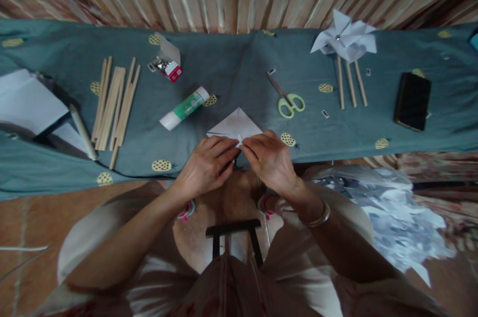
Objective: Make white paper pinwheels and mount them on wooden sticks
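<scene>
A white square of paper with crease or cut lines lies cornerwise at the near edge of the cloth. My left hand pinches its near left side, and my right hand pinches the near right side. The fingertips almost meet at the middle of the paper, and the near part is hidden beneath them. Beyond the paper to the left lies a green and white glue stick. Scissors with light green handles rest to the right, blades slightly apart.
Wooden sticks and an open box of metal pins lie left, near white paper sheets. At right are paper pinwheels on sticks and a black phone. A bag of white paper pieces sits on the floor.
</scene>
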Tool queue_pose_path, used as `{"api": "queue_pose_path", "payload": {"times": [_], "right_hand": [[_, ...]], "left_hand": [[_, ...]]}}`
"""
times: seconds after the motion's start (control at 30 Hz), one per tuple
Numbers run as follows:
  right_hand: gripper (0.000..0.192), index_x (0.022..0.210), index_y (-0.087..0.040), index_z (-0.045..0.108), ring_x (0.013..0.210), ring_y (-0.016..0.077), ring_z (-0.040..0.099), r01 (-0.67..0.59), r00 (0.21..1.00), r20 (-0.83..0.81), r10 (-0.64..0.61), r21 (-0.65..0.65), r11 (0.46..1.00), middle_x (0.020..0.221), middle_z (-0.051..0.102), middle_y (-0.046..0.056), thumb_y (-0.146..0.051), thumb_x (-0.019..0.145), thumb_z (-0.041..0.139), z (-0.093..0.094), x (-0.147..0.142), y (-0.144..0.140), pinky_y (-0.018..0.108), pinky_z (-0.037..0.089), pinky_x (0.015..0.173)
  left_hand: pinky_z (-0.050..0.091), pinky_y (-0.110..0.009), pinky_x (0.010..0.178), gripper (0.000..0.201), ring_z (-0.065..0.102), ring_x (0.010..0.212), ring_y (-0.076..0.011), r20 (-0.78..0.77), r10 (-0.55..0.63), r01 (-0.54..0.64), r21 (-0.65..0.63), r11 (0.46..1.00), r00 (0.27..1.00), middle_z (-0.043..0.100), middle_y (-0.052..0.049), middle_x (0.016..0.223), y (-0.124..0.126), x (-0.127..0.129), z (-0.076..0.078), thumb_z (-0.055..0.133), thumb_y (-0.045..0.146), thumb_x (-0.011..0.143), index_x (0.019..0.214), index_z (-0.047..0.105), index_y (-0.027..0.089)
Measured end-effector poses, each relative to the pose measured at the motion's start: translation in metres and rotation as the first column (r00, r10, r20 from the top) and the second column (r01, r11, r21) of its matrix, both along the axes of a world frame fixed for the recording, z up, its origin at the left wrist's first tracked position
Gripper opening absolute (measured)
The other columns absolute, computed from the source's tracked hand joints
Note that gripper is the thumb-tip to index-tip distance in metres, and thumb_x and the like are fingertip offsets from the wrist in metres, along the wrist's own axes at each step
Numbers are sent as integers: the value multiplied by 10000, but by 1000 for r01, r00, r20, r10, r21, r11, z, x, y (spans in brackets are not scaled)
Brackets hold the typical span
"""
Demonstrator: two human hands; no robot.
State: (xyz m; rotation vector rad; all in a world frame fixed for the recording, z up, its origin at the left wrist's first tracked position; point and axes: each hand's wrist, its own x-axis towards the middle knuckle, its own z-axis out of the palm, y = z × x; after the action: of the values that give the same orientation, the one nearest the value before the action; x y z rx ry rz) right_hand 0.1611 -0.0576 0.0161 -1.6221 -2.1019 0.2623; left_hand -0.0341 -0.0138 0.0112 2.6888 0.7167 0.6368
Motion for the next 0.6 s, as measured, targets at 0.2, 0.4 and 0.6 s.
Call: {"api": "queue_pose_path", "payload": {"times": [0.2,0.4,0.6], "right_hand": [[287,891,-202,713,862,218,590,-28,999,16,28,-4,1000,852,703,62,-245,1006,454,2,0,0,375,474,839],[287,889,-219,711,867,222,572,-40,998,42,40,0,999,883,691,58,-239,1008,451,4,1,1,368,499,826],[255,885,-214,707,876,210,570,-69,995,72,67,23,997,882,686,45,-220,998,478,3,2,2,350,509,819]], "left_hand": [[512,-471,903,313,604,1107,-300,14,-6,7,-70,998,1000,691,-145,1217,-1,0,-2,531,183,905,1181,675,142],[513,-479,902,315,604,1113,-305,14,-14,15,-76,997,1000,687,-152,1228,-2,0,-2,530,182,905,1182,674,136],[512,-477,913,310,603,1120,-302,18,-6,8,-88,996,1000,685,-147,1237,-2,0,-1,531,180,904,1172,681,144]]}}
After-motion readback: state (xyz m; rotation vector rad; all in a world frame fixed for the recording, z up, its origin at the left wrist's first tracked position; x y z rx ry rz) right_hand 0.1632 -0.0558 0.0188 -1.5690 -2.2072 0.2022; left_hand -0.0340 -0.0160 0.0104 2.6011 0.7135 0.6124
